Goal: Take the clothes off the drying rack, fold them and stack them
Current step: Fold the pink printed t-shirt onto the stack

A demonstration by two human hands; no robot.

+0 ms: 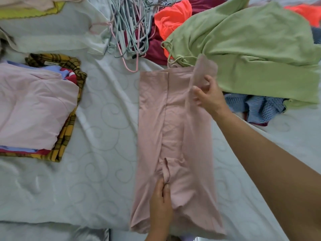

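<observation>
well, the pink garment [175, 129] lies lengthwise on the white bed sheet [107, 122] at centre frame, its left side folded inward. the right hand [209, 96] pinches its raised right edge above centre, the left hand [160, 204] pinches a small fold near the bottom. a folded stack [34, 108] sits at the left edge.

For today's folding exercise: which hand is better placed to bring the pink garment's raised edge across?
Right, probably. The right hand grips the raised edge of the pink garment; the left hand holds the centre fold at its near end.
</observation>
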